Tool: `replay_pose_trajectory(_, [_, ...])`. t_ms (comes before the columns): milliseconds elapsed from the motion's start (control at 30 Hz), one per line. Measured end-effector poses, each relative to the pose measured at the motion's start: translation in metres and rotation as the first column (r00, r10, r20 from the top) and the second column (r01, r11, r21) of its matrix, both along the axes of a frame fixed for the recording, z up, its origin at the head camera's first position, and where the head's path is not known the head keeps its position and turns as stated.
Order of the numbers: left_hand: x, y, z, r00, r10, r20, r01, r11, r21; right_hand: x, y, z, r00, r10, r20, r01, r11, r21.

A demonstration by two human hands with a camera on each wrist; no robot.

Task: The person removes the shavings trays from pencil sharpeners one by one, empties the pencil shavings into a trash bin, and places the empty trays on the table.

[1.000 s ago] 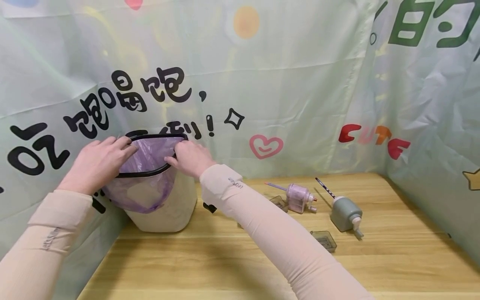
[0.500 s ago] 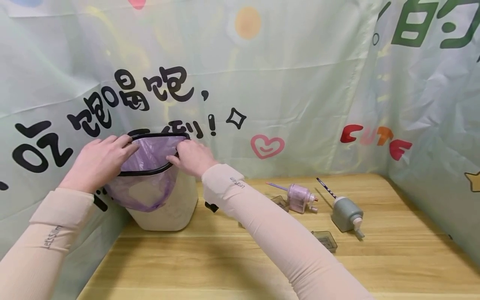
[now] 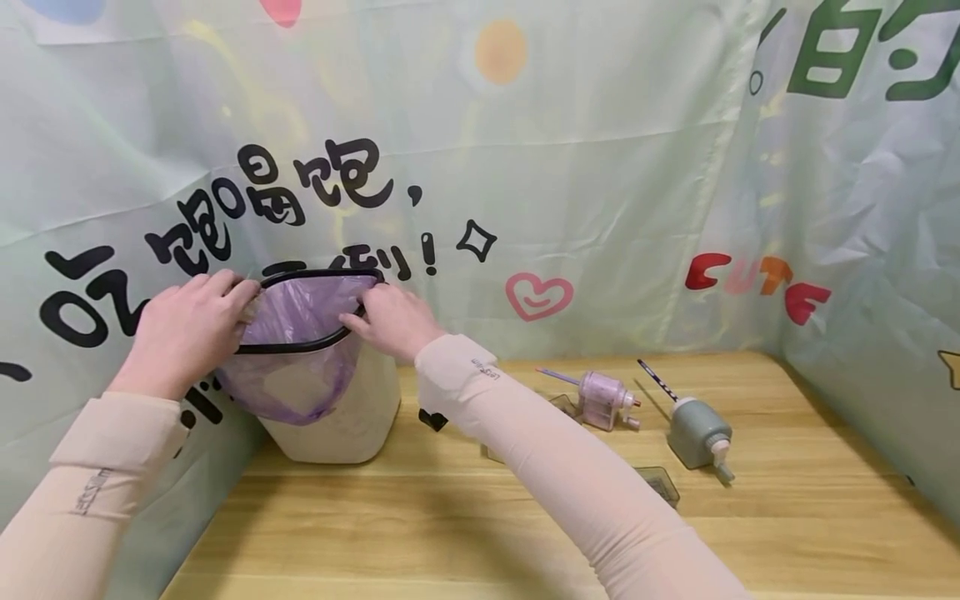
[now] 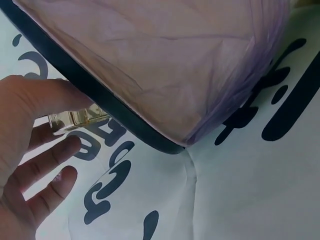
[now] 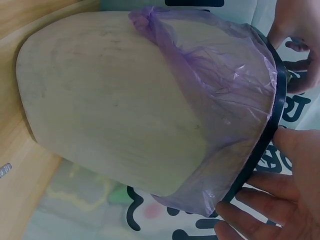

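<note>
A whitish trash can [image 3: 371, 408] stands at the table's left end, lined with a purple plastic bag [image 3: 309, 392] folded out over its mouth. A black ring [image 3: 300, 346] runs round the rim. At the rim's left side my left hand [image 3: 183, 329] pinches a small clear yellowish plastic piece [image 4: 82, 117] between thumb and fingers, outside the ring in the left wrist view. My right hand [image 3: 397, 321] grips the rim on the right, its thumb [image 5: 287, 140] and fingers at the black ring.
On the wooden table [image 3: 375, 533] lie a purple crank pencil sharpener [image 3: 597, 400] and a grey one [image 3: 693, 429], each with a pencil. Small smoky trays [image 3: 660, 483] lie near them, partly behind the right sleeve [image 3: 570, 500]. A printed cloth [image 3: 615, 208] hangs behind.
The left hand has turned and shifted slightly at the rim, and a bit of the clear piece now shows at its fingertips. The right hand keeps its place on the rim.
</note>
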State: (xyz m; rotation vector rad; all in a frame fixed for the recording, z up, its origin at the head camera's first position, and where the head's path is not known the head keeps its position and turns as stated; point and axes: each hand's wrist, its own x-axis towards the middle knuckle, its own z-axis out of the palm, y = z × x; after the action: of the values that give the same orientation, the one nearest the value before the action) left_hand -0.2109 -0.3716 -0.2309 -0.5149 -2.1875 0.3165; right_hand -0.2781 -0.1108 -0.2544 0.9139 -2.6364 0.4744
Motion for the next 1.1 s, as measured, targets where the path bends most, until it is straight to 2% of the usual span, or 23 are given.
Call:
replay_pose_trajectory(267, [0.003, 0.000, -0.002, 1.000, 0.006, 0.010, -0.007, 0.998, 0.060, 0.001, 0.009, 0.000, 0.999, 0.017, 0.030, -0.016, 1.000, -0.021])
replay_pose_trajectory(433, [0.006, 0.002, -0.002, 1.000, 0.006, 0.013, -0.007, 0.994, 0.110, 0.000, 0.018, -0.001, 0.997, 0.043, 0.069, -0.038, 0.996, -0.078])
replay_pose_trajectory(633, [0.010, 0.007, 0.000, 0.998, 0.036, 0.050, -0.044, 0.984, 0.171, -0.003, 0.032, -0.002, 0.991, 0.092, 0.099, -0.081, 0.990, -0.112])
replay_pose_trajectory(767, [0.011, 0.013, 0.002, 0.994, 0.056, 0.092, -0.073, 0.977, 0.201, -0.006, 0.042, -0.003, 0.986, 0.097, 0.139, -0.080, 0.989, -0.121])
replay_pose_trajectory(1100, [0.017, 0.031, 0.005, 0.992, 0.029, 0.119, -0.063, 0.955, 0.291, -0.010, 0.073, -0.008, 0.981, 0.110, 0.159, -0.091, 0.988, -0.127])
